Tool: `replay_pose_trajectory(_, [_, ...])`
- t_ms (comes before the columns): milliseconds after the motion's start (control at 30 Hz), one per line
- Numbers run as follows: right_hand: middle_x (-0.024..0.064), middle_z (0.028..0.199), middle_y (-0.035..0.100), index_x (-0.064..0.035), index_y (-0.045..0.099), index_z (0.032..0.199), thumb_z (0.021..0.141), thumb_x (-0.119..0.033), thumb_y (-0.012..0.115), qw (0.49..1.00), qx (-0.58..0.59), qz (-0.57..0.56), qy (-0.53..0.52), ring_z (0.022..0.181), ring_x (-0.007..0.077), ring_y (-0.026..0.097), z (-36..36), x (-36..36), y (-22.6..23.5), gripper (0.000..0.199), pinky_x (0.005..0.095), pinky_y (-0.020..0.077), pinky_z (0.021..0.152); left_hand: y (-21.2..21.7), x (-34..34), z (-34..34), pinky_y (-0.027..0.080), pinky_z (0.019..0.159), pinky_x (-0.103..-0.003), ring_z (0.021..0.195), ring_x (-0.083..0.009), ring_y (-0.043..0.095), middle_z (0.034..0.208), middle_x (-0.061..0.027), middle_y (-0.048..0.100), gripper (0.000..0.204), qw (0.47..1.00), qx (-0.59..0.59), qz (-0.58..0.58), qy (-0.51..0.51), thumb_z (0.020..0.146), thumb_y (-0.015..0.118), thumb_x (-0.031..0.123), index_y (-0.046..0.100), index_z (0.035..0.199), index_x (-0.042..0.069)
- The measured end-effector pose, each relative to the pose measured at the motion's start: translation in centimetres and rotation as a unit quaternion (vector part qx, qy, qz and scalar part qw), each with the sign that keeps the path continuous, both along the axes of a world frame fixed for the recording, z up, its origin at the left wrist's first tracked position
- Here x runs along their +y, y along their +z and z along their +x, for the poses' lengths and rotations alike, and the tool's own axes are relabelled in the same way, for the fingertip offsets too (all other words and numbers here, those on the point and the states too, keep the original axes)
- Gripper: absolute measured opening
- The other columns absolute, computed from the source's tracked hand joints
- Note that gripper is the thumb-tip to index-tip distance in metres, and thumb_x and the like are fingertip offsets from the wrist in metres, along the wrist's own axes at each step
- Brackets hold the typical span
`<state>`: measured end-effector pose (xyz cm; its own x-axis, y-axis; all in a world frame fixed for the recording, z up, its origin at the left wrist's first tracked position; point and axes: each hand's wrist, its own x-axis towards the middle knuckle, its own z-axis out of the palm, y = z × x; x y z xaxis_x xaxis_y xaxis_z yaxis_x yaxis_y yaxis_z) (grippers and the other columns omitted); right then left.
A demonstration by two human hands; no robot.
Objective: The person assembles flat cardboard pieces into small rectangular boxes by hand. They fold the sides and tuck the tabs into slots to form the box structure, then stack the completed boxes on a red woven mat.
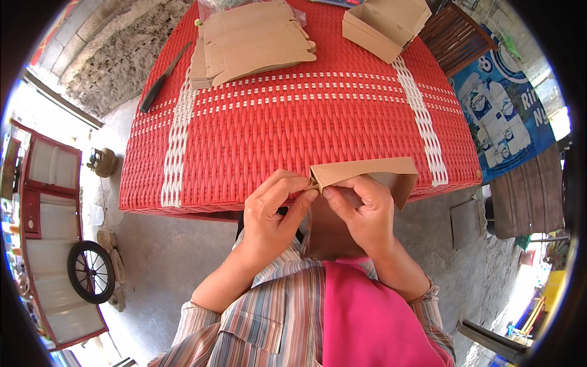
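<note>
A partly folded brown cardboard box [367, 169] is held at the near edge of the red woven table [293, 134], one of its walls standing up and a dark, shaded panel hanging toward my lap. My left hand [266, 205] pinches the box's left corner between thumb and fingertips. On the same corner, the thumb of my right hand [372, 217] presses close to the left thumb, while its fingers curl behind the upright wall, partly hidden.
Flat cardboard blanks [257, 43] lie stacked at the table's far left, beside a dark-handled knife [158, 85]. An open folded box [382, 30] sits at the far right. A wooden chair [458, 37] and a blue printed banner [504, 104] stand beyond the right edge.
</note>
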<state>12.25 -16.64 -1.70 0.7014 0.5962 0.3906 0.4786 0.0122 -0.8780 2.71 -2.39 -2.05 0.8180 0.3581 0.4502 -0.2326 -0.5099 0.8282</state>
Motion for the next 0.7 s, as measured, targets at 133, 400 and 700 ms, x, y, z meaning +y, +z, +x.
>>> replay_pose_trajectory(133, [0.0071,0.088,0.072,-0.0016,0.068,0.099,0.085,-0.003,0.07,0.999,-0.032,0.017,-0.019,0.081,0.0154,0.069,-0.8,0.3,0.6,0.015,0.027,0.0525,0.074,-2.9,-0.8,-0.1,0.052,0.078,-0.029,0.092,-0.0197,0.061,0.105,-0.0156,0.058,0.037,0.991,-0.088,-0.102,-0.026,0.079,0.07,-0.01,0.053,0.111,-0.003])
replay_pose_trajectory(400, [0.0059,0.092,0.073,-0.0012,0.071,0.095,0.084,-0.003,0.071,0.993,0.107,0.038,-0.033,0.084,0.0117,0.068,-1.5,0.3,-0.2,0.011,0.026,0.052,0.076,-4.0,-1.5,0.5,0.055,0.075,-0.035,0.092,-0.0312,0.066,0.106,-0.0214,0.064,0.044,0.981,-0.149,0.091,0.082,0.07,0.075,-0.008,0.054,0.109,-0.004])
replay_pose_trajectory(700, [0.0069,0.089,0.072,-0.0002,0.07,0.095,0.084,-0.003,0.071,0.991,0.1,0.07,-0.052,0.082,0.0124,0.067,-2.1,0.7,-0.7,0.011,0.0256,0.0516,0.075,-4.6,-1.7,1.7,0.059,0.071,-0.037,0.085,-0.0361,0.07,0.102,-0.0272,0.067,0.034,0.949,-0.27,0.111,0.123,0.074,0.071,-0.009,0.056,0.105,-0.007])
